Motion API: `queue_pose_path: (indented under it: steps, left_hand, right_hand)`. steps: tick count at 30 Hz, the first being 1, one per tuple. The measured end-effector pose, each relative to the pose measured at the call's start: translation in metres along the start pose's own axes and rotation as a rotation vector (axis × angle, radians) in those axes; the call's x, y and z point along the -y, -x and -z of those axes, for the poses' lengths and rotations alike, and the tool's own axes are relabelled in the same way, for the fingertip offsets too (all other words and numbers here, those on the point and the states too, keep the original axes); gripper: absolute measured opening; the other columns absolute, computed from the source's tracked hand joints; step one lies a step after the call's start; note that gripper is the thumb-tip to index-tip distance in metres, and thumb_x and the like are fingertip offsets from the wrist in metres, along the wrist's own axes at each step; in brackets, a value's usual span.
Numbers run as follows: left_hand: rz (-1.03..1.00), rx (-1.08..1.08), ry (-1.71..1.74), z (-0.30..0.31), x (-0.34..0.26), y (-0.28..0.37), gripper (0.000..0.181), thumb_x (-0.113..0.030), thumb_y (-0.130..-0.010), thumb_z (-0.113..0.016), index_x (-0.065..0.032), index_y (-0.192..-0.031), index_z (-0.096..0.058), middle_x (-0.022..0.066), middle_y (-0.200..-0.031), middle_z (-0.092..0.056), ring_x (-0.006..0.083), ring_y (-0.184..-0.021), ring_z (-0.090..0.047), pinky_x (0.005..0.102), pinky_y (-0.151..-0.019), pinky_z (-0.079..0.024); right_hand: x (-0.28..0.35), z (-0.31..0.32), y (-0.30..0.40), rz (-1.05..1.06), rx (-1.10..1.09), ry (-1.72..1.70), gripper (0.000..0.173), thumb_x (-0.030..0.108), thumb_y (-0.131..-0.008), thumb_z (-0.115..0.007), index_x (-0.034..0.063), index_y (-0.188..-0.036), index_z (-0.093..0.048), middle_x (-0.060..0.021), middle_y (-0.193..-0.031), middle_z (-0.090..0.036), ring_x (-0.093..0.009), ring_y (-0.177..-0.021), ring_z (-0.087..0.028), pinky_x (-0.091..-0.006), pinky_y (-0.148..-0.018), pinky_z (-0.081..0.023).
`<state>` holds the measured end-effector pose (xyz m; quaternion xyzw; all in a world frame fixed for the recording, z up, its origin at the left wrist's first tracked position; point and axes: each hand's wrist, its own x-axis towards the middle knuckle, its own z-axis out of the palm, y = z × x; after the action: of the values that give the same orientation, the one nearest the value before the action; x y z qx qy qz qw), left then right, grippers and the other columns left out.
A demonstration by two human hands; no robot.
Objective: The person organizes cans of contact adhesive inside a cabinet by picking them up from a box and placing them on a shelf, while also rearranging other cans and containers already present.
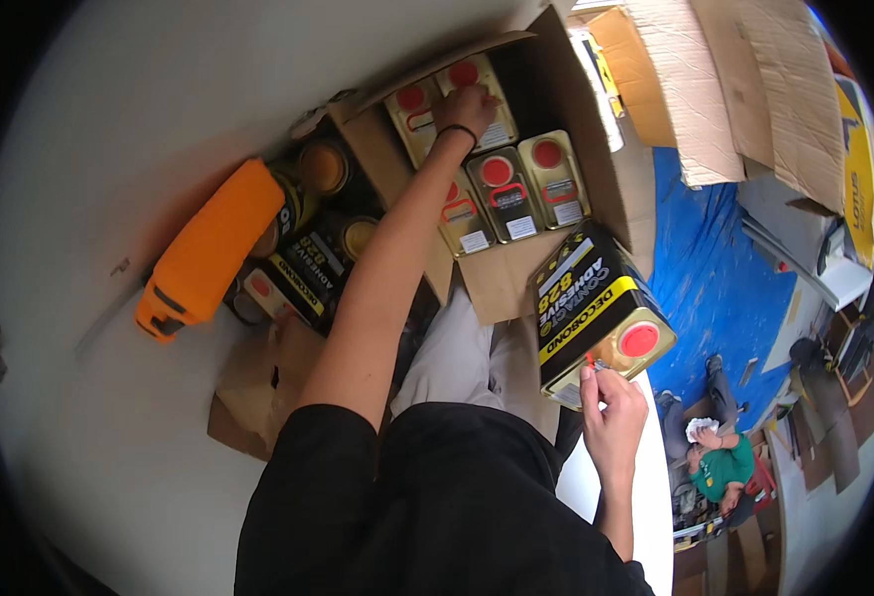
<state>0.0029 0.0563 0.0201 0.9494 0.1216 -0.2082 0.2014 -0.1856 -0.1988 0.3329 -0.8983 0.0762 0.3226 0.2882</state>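
Observation:
My left hand [467, 108], with a dark band at its wrist, reaches into an open cardboard box [590, 112]. Its fingers are curled over the top of a rectangular metal tin [502, 95] with a red cap; the tin's handle is hidden beneath them, so the grip is unclear. Several similar gold-topped tins [546, 154] stand packed in that box. In front of my body, my right hand [614, 410] grips the red handle of a black and yellow Decobond contact adhesive tin [586, 298]. This tin hangs tilted outside the box, its red cap facing me.
An orange wrapped object [213, 242] and more adhesive tins [310, 272] lie left of the box. A torn cardboard piece [247, 387] is below them. Cardboard flaps [750, 82] stand at upper right beside a blue floor sheet [705, 276]. Another person [724, 465] sits at lower right.

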Motion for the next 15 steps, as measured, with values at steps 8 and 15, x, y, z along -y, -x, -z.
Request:
queue_pose_path:
  steps: [8,15]
  left_hand:
    - [-0.147,-0.259,0.392,-0.001,0.02,0.005,0.024,-0.026,-0.077,-0.071,-0.0075,-0.091,-0.063,0.0132,-0.091,-0.062,0.0322,-0.09,-0.059,0.041,-0.078,-0.047]
    - [-0.348,-0.452,0.137,-0.005,-0.016,0.06,0.015,-0.011,-0.082,-0.058,-0.0027,-0.093,-0.055,0.0158,-0.093,-0.052,0.0346,-0.089,-0.053,0.0441,-0.077,-0.045]
  right_hand:
    - [0.01,0.005,-0.006,-0.008,0.018,0.034,0.035,0.012,-0.087,-0.06,-0.0015,-0.061,-0.041,-0.0151,-0.055,-0.042,-0.03,-0.049,-0.041,-0.0377,-0.049,-0.032]
    - [0.016,0.007,-0.004,0.003,0.016,0.068,0.037,0.012,-0.087,-0.061,-0.0018,-0.061,-0.039,-0.0147,-0.054,-0.04,-0.028,-0.046,-0.04,-0.0366,-0.048,-0.032]
